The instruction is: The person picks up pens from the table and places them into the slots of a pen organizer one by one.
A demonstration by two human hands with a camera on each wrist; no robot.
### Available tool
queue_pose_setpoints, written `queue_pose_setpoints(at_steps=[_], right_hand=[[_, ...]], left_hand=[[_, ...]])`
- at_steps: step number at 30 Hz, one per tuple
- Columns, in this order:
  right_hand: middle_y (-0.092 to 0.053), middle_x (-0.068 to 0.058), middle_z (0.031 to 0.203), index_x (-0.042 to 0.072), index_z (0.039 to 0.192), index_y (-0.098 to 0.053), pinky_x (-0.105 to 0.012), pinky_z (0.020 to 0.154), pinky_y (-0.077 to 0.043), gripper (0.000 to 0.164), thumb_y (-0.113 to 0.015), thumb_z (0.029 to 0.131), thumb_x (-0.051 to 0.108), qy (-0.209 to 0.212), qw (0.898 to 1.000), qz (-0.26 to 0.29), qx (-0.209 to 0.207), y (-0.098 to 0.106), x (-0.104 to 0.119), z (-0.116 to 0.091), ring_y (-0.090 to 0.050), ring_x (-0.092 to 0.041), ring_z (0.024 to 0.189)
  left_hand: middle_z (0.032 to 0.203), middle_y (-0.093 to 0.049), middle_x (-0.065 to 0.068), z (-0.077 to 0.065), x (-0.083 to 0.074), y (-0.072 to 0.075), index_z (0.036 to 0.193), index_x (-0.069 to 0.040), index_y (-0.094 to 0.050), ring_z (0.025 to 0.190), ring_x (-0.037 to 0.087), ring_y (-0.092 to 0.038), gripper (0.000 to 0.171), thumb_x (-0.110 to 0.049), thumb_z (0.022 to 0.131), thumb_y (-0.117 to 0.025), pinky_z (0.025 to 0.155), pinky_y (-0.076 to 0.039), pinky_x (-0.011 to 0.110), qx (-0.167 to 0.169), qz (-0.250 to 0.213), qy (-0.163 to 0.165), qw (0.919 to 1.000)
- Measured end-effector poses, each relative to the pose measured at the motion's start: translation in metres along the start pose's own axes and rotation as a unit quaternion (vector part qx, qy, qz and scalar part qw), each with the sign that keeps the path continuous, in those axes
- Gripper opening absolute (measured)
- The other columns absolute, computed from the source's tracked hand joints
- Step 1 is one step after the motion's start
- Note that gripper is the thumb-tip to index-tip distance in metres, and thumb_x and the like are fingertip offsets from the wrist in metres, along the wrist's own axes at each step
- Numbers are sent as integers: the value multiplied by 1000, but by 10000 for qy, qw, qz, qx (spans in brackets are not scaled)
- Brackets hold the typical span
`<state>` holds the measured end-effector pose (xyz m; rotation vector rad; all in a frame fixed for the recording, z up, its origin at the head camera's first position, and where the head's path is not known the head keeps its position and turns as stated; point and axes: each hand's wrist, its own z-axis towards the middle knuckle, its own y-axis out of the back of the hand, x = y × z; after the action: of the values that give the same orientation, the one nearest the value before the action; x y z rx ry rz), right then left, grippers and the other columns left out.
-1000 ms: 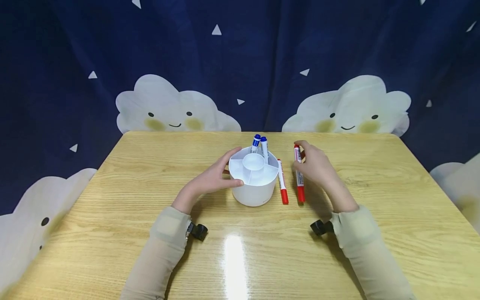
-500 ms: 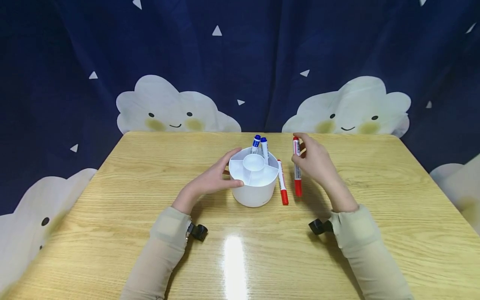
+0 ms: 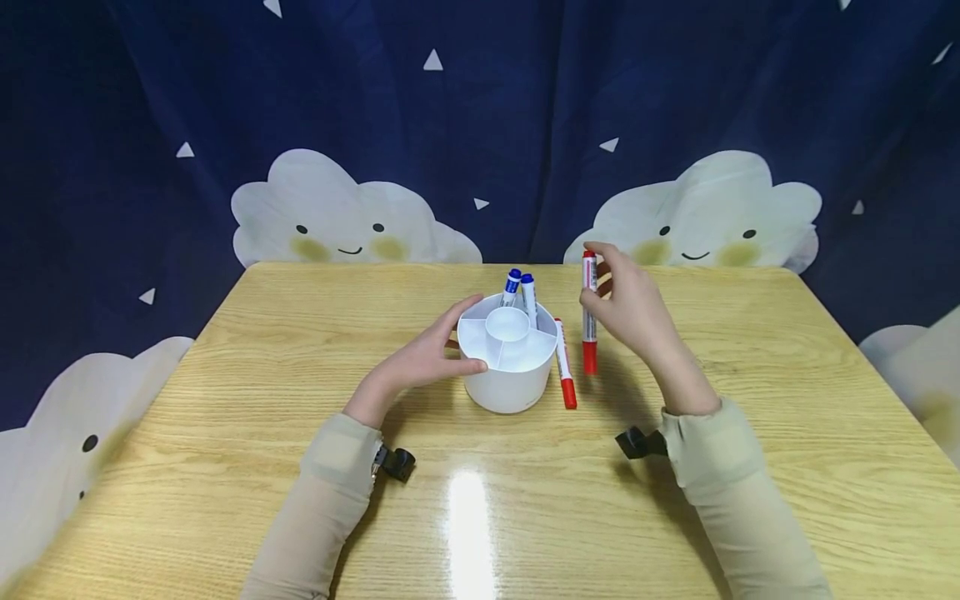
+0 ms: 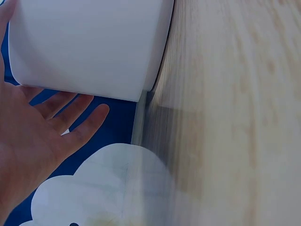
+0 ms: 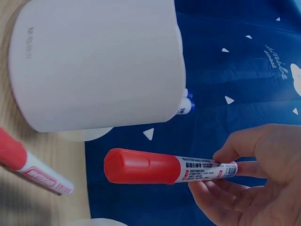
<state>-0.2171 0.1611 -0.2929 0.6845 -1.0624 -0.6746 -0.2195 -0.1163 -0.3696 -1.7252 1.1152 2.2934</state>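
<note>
A white round desk organizer [image 3: 507, 387] with compartments stands on the table, two blue-capped markers [image 3: 528, 292] upright in its rear section. My left hand [image 3: 420, 362] rests against its left side, thumb on the front rim; the left wrist view shows the other fingers [image 4: 84, 127] fairly straight and spread. Between thumb and fingers, my right hand [image 3: 630, 304] pinches a red marker [image 3: 590, 321] near its top end. That marker is raised off the table, its red cap [image 5: 141, 167] pointing down. A second red marker [image 3: 565, 362] lies right beside the organizer.
The wooden table [image 3: 300, 333] ends at a dark blue curtain [image 3: 525, 125] printed with clouds and triangles. A dark wrist camera [image 3: 397, 463] sits on the left wrist, another wrist camera [image 3: 636, 442] on the right.
My right hand has lifted the red marker off the table, up and slightly left, bringing it more upright. The left hand and the organizer stay put.
</note>
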Motion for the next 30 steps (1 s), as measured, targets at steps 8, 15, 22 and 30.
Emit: queue_pose_setpoints(at_steps=[8, 15, 22, 30], right_hand=[[-53, -15, 107, 9, 135, -40, -39, 69, -50, 56, -54, 80, 10, -50, 9999, -49, -141, 5, 13, 3, -58, -27, 84], [-53, -14, 105, 9, 134, -41, -37, 68, -49, 55, -54, 81, 9, 93, 9994, 84, -313, 9, 23, 6, -58, -25, 82], [-54, -15, 104, 6, 133, -42, -36, 67, -50, 54, -56, 81, 8, 400, 9975, 74, -579, 16, 32, 9, -58, -26, 80], [-54, -13, 103, 5, 132, -41, -34, 67, -50, 53, -58, 82, 8, 716, 9937, 109, -851, 20, 42, 13, -58, -24, 78]], left_hand=[[146, -23, -6, 0, 0, 0, 146, -22, -13, 120, 17, -40, 92, -30, 77, -72, 96, -40, 39, -1, -46, 88, 10000], [146, -24, -5, 0, -1, 0, 146, -24, -13, 120, 18, -40, 92, -30, 77, -73, 96, -40, 39, 1, -96, 74, 9999], [146, -24, -4, -1, -1, -1, 146, -27, -13, 117, 18, -42, 92, -31, 77, -73, 96, -41, 39, 20, -130, 88, 9999], [146, -24, -4, -1, -1, -1, 146, -27, -13, 117, 19, -41, 91, -31, 77, -72, 96, -40, 40, -8, -144, 45, 9999]])
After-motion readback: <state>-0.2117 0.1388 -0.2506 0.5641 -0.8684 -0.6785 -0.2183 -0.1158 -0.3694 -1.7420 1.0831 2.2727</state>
